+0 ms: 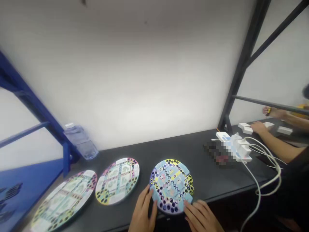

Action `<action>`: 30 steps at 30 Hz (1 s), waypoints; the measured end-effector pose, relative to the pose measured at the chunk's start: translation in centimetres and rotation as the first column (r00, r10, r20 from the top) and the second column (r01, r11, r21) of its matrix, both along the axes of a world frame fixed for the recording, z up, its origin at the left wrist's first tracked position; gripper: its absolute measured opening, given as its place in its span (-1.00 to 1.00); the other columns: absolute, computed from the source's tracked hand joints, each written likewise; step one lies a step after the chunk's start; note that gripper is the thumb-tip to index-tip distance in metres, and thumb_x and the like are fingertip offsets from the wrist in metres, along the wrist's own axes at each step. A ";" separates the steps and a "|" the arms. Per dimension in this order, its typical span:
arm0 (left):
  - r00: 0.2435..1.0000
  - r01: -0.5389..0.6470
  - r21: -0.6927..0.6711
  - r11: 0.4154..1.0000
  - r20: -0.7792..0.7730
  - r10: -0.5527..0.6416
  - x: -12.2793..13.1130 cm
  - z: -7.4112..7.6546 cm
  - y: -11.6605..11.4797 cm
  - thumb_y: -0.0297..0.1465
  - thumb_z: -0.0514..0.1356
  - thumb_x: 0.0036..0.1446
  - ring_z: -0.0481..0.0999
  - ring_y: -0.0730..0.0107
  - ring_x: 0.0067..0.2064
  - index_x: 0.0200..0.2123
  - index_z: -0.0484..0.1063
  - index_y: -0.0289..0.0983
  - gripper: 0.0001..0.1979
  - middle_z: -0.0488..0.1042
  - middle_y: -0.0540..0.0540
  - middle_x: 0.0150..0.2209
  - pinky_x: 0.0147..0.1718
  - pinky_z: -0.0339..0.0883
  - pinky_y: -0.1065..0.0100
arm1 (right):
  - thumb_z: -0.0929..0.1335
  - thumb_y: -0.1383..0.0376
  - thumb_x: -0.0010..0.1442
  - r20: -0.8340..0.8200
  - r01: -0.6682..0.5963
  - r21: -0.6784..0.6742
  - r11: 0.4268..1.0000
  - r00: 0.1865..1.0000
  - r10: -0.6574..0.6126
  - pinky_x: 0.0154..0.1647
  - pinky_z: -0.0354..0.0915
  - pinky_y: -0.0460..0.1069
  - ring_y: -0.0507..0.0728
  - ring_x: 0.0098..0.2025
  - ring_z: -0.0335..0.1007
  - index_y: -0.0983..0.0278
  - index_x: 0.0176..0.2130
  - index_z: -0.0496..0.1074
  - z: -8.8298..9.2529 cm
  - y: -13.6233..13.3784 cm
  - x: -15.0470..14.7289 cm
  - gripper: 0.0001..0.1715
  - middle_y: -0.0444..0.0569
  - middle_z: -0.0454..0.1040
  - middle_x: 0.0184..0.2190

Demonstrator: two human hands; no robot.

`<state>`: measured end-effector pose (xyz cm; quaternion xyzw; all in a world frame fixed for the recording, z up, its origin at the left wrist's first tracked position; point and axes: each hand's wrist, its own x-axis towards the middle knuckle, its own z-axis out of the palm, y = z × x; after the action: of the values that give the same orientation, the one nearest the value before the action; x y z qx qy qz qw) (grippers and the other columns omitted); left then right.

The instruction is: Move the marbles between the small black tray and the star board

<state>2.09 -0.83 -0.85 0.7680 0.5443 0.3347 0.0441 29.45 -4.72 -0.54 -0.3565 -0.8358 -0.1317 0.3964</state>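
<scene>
Left grip [142,211] and right grip [200,216] spread wide on near rim of round blue-and-yellow printed board [171,186], firmness of hold unclear; two similar round boards [117,181] to left on black table [205,180].

A round game board [172,186], pale blue, yellow and purple dots circling its rim, flat on the desk [212,180], left hand [143,209] at 8 o'clock, right hand [200,216] at 5 o'clock

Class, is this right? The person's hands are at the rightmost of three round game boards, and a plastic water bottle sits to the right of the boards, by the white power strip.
No: the head view shows the plastic water bottle to the left of the boards, not by the white power strip. The rest stands: the left hand and right hand are at the rightmost round game board of three.
</scene>
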 end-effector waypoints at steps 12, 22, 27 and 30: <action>0.997 0.074 -0.217 0.973 0.009 -0.074 0.3 3.0 -0.3 -0.23 0.26 0.15 0.22 -0.02 0.33 0.34 0.14 -0.09 -0.29 0.06 -0.17 0.40 0.22 0.26 0.00 | 0.37 0.20 0.19 -0.458 -0.092 -0.690 0.718 0.823 -0.335 0.00 0.47 0.15 0.23 -0.05 0.52 0.23 0.04 0.42 0.3 10.6 2.7 -0.59 0.09 0.55 -0.05; 0.999 0.040 -0.291 0.956 0.016 -0.037 0.7 2.4 -0.4 -0.28 0.41 -0.09 0.14 -0.11 0.36 0.35 0.11 -0.07 -0.06 -0.05 -0.17 0.43 0.25 0.20 -0.05 | 0.45 0.21 -0.02 -0.494 -0.104 -0.768 0.631 0.724 -0.482 -0.23 0.45 0.07 0.16 -0.33 0.52 0.24 -0.12 0.37 -0.9 12.0 2.6 -0.56 -0.01 0.56 -0.29; 1.000 0.014 -0.230 0.973 0.028 -0.007 1.0 1.6 -0.5 -0.24 0.44 -0.15 0.19 -0.14 0.34 0.31 0.19 -0.08 -0.07 0.01 -0.20 0.41 0.23 0.24 -0.06 | 0.43 0.15 0.01 -0.439 -0.031 -0.789 0.614 0.728 -0.527 -0.27 0.41 0.05 0.16 -0.37 0.50 0.22 -0.23 0.35 -1.7 12.8 2.4 -0.66 -0.02 0.54 -0.36; 0.999 -0.012 -0.242 0.970 0.037 0.022 1.2 1.5 -0.2 -0.19 0.44 -0.15 0.23 -0.14 0.32 0.29 0.21 -0.08 -0.10 0.01 -0.19 0.41 0.20 0.29 -0.03 | 0.41 0.10 0.06 -0.400 0.018 -0.794 0.607 0.737 -0.545 -0.28 0.39 0.04 0.18 -0.37 0.50 0.22 -0.25 0.35 -1.9 13.1 2.2 -0.69 -0.02 0.54 -0.39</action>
<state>3.32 -1.08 0.65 0.7454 0.5867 0.2812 0.1453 31.61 8.36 -2.43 -0.6436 -0.5661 0.2803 0.4321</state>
